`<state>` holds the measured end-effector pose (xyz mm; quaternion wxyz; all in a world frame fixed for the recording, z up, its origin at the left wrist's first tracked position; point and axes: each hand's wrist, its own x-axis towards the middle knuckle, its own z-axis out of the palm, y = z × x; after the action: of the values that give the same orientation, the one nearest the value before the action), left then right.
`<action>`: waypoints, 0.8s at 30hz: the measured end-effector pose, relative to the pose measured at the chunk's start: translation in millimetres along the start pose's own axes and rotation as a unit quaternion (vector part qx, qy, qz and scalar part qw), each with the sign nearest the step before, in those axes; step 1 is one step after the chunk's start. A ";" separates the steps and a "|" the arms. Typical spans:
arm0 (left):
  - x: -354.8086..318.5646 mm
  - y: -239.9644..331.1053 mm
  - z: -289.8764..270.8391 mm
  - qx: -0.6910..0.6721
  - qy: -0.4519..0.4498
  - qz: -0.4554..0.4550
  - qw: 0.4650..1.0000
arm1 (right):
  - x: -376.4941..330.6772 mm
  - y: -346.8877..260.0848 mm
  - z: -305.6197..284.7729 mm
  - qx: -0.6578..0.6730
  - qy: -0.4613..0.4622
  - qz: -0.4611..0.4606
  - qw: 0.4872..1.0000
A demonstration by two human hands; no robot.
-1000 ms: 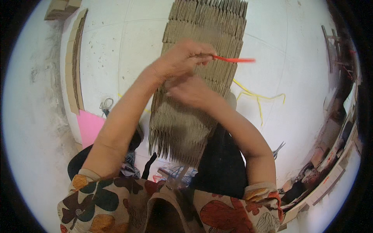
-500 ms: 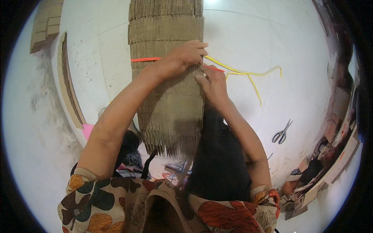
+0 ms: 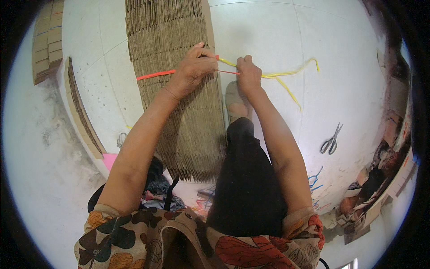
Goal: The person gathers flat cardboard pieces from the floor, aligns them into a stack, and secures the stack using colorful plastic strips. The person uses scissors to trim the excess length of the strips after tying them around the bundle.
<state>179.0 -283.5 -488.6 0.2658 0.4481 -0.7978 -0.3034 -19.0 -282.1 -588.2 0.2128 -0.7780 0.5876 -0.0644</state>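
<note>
A long stack of brown cardboard pieces (image 3: 179, 130), packed on edge, runs away from me down the middle. A flat red strap (image 3: 154, 75) crosses its top from the left side. My left hand (image 3: 195, 69) is closed at the stack's right edge, pinching the red strap. Just off that edge, my right hand (image 3: 249, 74) is closed like a fist. A thin red length stretches taut between both hands. A yellow strap (image 3: 286, 73) meets the red near the stack's edge, passes at my right hand and trails over the floor to the right. The fingertips are partly hidden.
Black-handled scissors (image 3: 331, 140) lie on the pale floor (image 3: 268, 27) at right. Cardboard scraps (image 3: 363, 201) pile along the right wall. More cardboard bundles (image 3: 48, 42) stand at the far left, with a leaning strip (image 3: 80, 107) nearer. Blue strap bits (image 3: 316, 177) lie beside my leg.
My right hand has drawn away from the stack's right edge, opening a gap from the left hand with red strap taut across it. The stack appears shifted left in view.
</note>
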 end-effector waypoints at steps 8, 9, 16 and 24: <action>-2.7 -1.8 3.9 0.000 0.023 0.012 1.000 | 27.7 20.7 -16.8 0.216 -0.097 0.060 0.970; -3.9 -3.0 4.5 -0.001 0.020 0.012 1.000 | 30.2 15.1 -25.9 0.318 -0.137 0.098 0.933; 2.3 2.2 -2.0 0.010 0.010 -0.010 1.000 | 40.6 -38.5 -138.5 0.495 -0.273 0.031 0.825; 7.3 4.0 -12.8 -0.271 0.011 -0.230 0.935 | 61.3 -84.2 -202.5 0.744 -0.266 -0.126 0.599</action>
<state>182.3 -291.4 -475.9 0.3088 0.5335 -0.5579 -0.5557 3.2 -373.1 -380.6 0.8549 -0.3989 0.1500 -0.2959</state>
